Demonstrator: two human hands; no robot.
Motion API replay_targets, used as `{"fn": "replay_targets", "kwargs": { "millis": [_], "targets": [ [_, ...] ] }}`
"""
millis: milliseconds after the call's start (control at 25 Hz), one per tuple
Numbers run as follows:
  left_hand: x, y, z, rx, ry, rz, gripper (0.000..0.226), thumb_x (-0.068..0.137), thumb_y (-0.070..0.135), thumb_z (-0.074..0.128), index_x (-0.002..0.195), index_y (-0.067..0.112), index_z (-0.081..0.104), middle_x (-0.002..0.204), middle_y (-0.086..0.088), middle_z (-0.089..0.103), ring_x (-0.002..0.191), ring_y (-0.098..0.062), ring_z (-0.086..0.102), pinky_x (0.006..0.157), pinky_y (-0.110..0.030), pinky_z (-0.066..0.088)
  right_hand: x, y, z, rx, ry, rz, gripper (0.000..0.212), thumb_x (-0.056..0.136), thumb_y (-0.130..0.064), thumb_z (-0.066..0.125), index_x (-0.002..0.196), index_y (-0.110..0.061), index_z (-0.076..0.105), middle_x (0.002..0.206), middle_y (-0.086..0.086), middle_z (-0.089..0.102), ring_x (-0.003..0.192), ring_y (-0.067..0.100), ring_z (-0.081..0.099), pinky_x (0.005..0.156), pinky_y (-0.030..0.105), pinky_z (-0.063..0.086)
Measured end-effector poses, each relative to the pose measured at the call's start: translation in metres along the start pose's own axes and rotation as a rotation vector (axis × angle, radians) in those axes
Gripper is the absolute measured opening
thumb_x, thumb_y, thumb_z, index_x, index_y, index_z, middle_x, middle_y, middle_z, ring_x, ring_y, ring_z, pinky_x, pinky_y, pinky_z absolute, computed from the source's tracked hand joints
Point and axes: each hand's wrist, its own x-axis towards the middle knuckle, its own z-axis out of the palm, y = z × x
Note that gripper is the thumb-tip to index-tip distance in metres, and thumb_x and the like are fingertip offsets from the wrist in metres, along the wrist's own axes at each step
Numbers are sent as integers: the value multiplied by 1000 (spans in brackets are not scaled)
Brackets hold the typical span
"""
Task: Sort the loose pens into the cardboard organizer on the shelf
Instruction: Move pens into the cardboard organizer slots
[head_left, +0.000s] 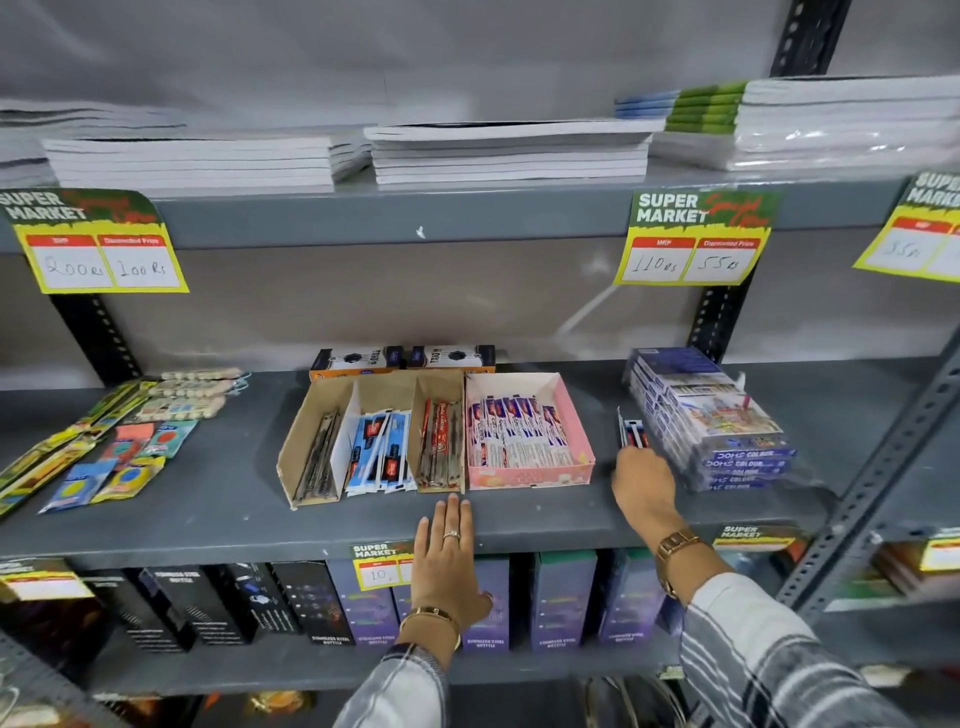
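A brown cardboard organizer (291, 452) with three slots stands on the grey shelf (208, 499). Dark pens fill its left slot, blue-and-white pen packs the middle slot, red pens the right slot. A pink box (582, 441) of pen packs sits against its right side. A few loose pens (632, 427) lie on the shelf to the right of the pink box. My right hand (643, 480) has its fingers closed on their near ends. My left hand (448, 551) rests flat and empty on the shelf's front edge, just below the organizer.
A stack of DOMS colour boxes (711, 421) stands right beside the loose pens. Packets of erasers and crayons (119, 441) cover the left of the shelf. Two Trio boxes (402, 357) sit behind the organizer. Notebooks are stacked on the shelf above, boxed bottles below.
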Motion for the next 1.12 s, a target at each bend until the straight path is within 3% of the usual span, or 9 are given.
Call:
{"fn": "replay_targets", "kwargs": {
  "millis": [80,320,440,520,800,920,1000,1120],
  "targets": [
    [0,-1,0,11,-22,7,103,88,48,55,148,4,-16,159,-11,-14,146,-28,-12,119,-40,-5,-2,4,1,134,67,67,26,95,-6,48,114,6,62,114,25,67,108,39,64,88,42,54],
    [2,-6,-5,-29,-4,31,85,95,31,51,149,5,-10,160,-12,-8,147,-26,-6,121,-38,1,2,-8,-8,861,162,343,25,88,-1,54,107,2,70,111,26,70,103,41,64,90,41,51],
    [1,-20,-8,-59,45,11,79,96,29,49,151,8,-3,161,-10,2,148,-26,2,121,-38,7,-2,-29,-17,1062,80,372,24,86,0,55,104,3,71,110,21,71,98,35,66,80,33,50],
    [-3,-34,-7,-40,50,-21,77,95,29,51,151,8,2,160,-10,7,147,-26,6,121,-38,9,-5,-46,-23,1145,-18,360,23,83,-1,59,102,4,71,102,20,71,78,29,65,69,28,48],
    [-10,-84,-10,-44,70,-77,65,90,26,54,145,10,22,150,-9,30,139,-27,25,116,-40,22,-27,-126,-23,1181,-266,255,22,81,-1,67,100,9,67,94,22,71,66,25,63,74,40,59],
    [-11,-102,-10,-56,64,-102,68,88,26,59,144,9,23,147,-9,33,137,-27,29,116,-39,24,-34,-163,-20,1096,-312,139,19,83,-1,66,100,8,69,83,17,71,57,22,63,63,33,57],
    [-12,-111,-9,-78,63,-85,73,86,26,61,145,9,22,149,-9,32,138,-27,28,116,-39,23,-36,-187,-17,1012,-310,34,17,84,0,65,99,6,70,89,18,73,64,24,65,68,33,58],
    [-9,-116,-10,-136,54,-68,72,83,21,62,144,8,26,147,-9,36,135,-26,31,116,-37,23,-37,-220,-12,883,-279,-102,18,84,3,65,101,2,71,110,17,71,92,28,69,87,39,58]
  ]
}}
